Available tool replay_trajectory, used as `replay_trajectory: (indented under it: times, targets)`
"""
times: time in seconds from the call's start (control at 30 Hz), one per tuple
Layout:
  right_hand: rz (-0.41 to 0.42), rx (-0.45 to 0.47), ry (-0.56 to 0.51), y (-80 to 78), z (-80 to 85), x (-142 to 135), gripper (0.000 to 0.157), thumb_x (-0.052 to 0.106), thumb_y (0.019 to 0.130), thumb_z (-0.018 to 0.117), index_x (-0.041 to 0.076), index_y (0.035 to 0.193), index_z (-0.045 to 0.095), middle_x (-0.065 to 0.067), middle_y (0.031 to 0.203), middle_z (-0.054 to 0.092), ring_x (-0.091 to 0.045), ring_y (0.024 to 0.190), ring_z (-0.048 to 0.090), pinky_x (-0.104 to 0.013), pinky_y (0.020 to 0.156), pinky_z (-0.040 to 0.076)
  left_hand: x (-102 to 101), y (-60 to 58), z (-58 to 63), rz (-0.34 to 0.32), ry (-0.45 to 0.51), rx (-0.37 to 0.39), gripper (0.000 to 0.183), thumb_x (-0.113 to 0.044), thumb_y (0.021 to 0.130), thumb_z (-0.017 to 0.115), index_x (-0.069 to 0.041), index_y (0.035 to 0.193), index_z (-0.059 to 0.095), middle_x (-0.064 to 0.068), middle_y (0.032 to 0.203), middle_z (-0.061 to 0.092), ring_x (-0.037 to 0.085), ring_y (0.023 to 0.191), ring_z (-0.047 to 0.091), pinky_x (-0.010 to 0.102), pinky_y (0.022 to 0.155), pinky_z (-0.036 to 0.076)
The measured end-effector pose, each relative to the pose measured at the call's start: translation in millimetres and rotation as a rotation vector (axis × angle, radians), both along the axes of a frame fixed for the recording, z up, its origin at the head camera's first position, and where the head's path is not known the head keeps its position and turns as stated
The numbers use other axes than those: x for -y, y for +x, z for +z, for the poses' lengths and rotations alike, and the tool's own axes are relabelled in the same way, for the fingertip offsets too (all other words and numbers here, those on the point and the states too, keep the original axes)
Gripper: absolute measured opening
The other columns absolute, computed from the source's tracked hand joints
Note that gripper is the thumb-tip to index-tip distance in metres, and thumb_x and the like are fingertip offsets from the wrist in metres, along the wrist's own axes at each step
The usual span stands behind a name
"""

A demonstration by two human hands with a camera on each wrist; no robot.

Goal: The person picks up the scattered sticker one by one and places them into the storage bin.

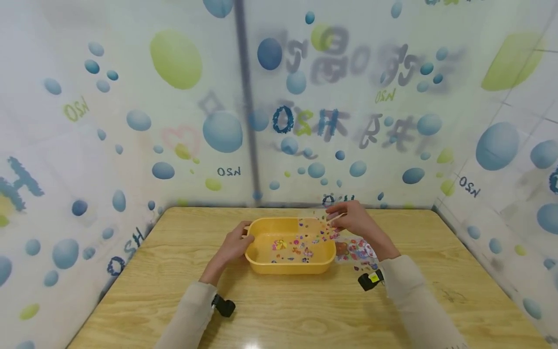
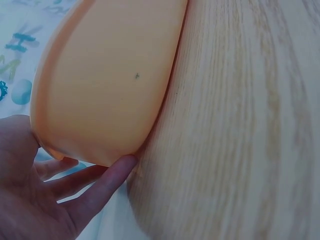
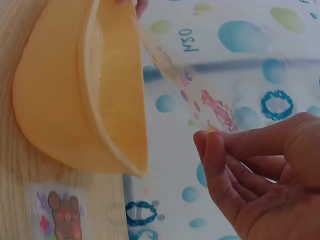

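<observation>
A yellow plastic basin [image 1: 287, 268] stands on the wooden table. At its left end my left hand [image 1: 233, 243] grips the rim, thumb over the top; in the left wrist view fingers [image 2: 107, 182] touch the basin's outer wall. My right hand [image 1: 354, 222] is raised over the basin's right end. Between thumb and index finger it pinches a clear sheet of small colourful stickers [image 3: 215, 107], which slants across the basin. Inside the basin lie colourful sticker pieces [image 1: 280, 245]; whether they are loose or on another clear sheet I cannot tell.
Right of the basin, more clear sticker sheets [image 1: 359, 249] lie on the wooden table [image 1: 296, 310], one with a brown bear [image 3: 65, 215]. Black wrist cameras [image 1: 224, 306] sit on both wrists. A patterned curtain [image 1: 296, 169] hangs behind the table's back edge.
</observation>
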State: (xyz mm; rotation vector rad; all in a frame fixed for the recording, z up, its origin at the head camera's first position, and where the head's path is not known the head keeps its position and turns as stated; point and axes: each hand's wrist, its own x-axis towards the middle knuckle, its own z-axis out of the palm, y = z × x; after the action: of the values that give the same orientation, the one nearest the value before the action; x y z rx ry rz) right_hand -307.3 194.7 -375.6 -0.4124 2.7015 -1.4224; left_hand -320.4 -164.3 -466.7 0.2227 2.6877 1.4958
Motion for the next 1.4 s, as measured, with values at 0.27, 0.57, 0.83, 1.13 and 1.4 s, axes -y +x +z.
replay_trajectory:
  times: [0.27,0.57,0.83,1.13,1.4]
  targets:
    - [0.063,0.082,0.077,-11.9,3.5,37,0.038,-0.002,0.092,0.065,-0.008,0.129,0.066,-0.021,0.112,0.073,-0.017,0.079,0.071,-0.034,0.076,0.065,0,0.8,1.8,0.006,-0.017,-0.003,0.05,-0.014,0.1,0.052,-0.009,0.15,0.047,0.026,0.134,0.061,0.035,0.105,0.068,0.034,0.06,0.062]
    - [0.119,0.104,0.146,-21.4,8.1,57,0.033,-0.004,0.093,0.064,-0.011,0.125,0.068,-0.025,0.121,0.07,-0.021,0.079,0.074,-0.032,0.073,0.065,-5,1.5,2.3,-0.003,-0.007,0.008,0.05,-0.014,0.101,0.052,-0.009,0.15,0.046,0.026,0.132,0.061,0.033,0.1,0.069,0.034,0.054,0.061]
    - [0.141,0.162,0.209,-29.9,-0.4,74,0.037,-0.004,0.09,0.064,-0.01,0.126,0.067,-0.024,0.122,0.07,-0.019,0.08,0.074,-0.031,0.074,0.065,-3,0.8,1.0,0.003,-0.021,0.008,0.051,-0.014,0.101,0.052,-0.008,0.15,0.045,0.027,0.133,0.06,0.035,0.103,0.068,0.035,0.055,0.061]
    - [0.153,0.255,0.265,-33.5,2.6,92,0.036,-0.001,0.091,0.069,-0.008,0.126,0.069,-0.018,0.114,0.073,-0.02,0.079,0.073,-0.032,0.077,0.065,-3,1.8,1.0,0.005,-0.007,0.011,0.05,-0.014,0.101,0.053,-0.009,0.15,0.046,0.026,0.132,0.061,0.034,0.103,0.069,0.036,0.055,0.062]
    - [0.137,0.271,0.338,-30.6,7.8,102,0.032,-0.005,0.09,0.067,-0.007,0.122,0.071,-0.018,0.11,0.072,-0.021,0.073,0.072,-0.04,0.082,0.065,-1,1.7,0.9,0.003,-0.006,-0.006,0.051,-0.013,0.099,0.053,-0.008,0.149,0.047,0.027,0.13,0.062,0.033,0.101,0.07,0.036,0.054,0.062]
